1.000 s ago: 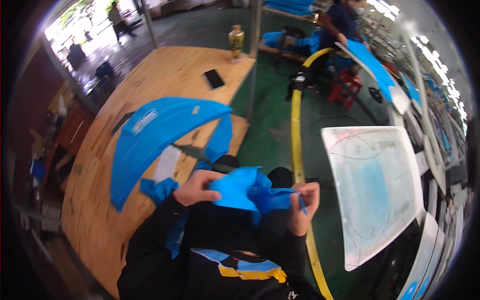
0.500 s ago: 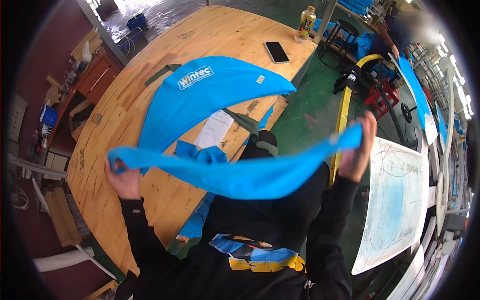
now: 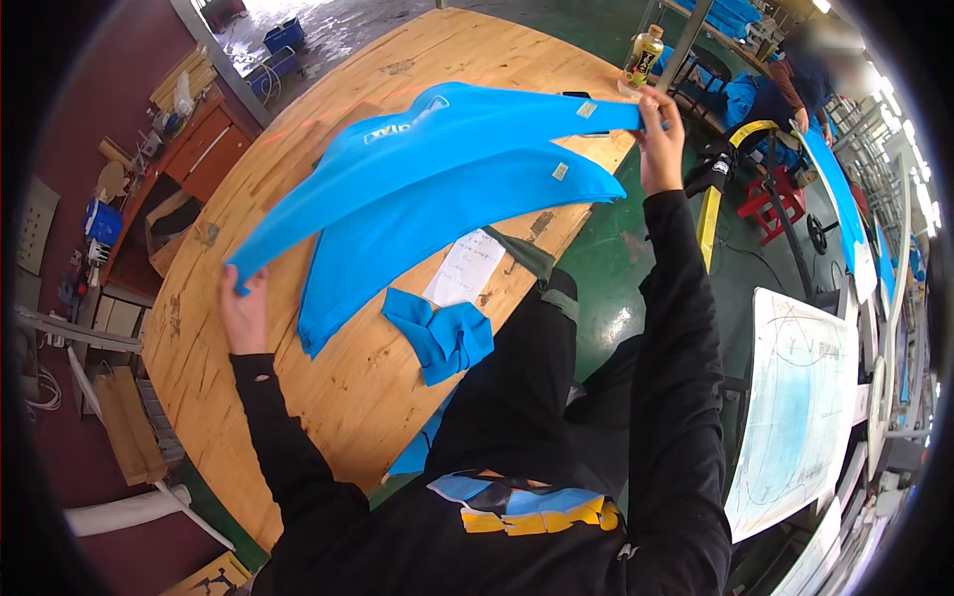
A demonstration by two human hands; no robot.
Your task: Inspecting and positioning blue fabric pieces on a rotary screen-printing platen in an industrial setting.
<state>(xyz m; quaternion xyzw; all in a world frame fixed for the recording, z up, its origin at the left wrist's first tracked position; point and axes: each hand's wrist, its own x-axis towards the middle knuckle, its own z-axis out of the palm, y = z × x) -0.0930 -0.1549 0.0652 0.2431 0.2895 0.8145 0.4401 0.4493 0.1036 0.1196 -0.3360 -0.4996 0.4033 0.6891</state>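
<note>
Between my two hands a curved blue fabric panel (image 3: 417, 154) with a white-framed print hangs stretched over the wooden table. My left hand (image 3: 246, 313) pinches its near-left corner. The narrow far-right end is gripped by my right hand (image 3: 660, 144), beside the table's right edge. Beneath the held cloth lies a second blue panel (image 3: 437, 233) of similar shape, with a small pale label near its pointed tip. A crumpled blue cloth piece (image 3: 442, 338) rests nearer to me, next to a handwritten paper sheet (image 3: 465, 268).
The wooden table (image 3: 204, 328) carries a bottle (image 3: 644, 58) at its far-right corner and a phone partly hidden by the raised panel. A dark green strip (image 3: 525, 253) lies by the paper. Right of me are a yellow stand (image 3: 709, 223) and a drawn pattern sheet (image 3: 793, 407); farther off, a person handles blue cloth.
Both hands have carried the blue panel from in front of my body up and away over the table, spreading it above the other panel. My right hand moved farthest.
</note>
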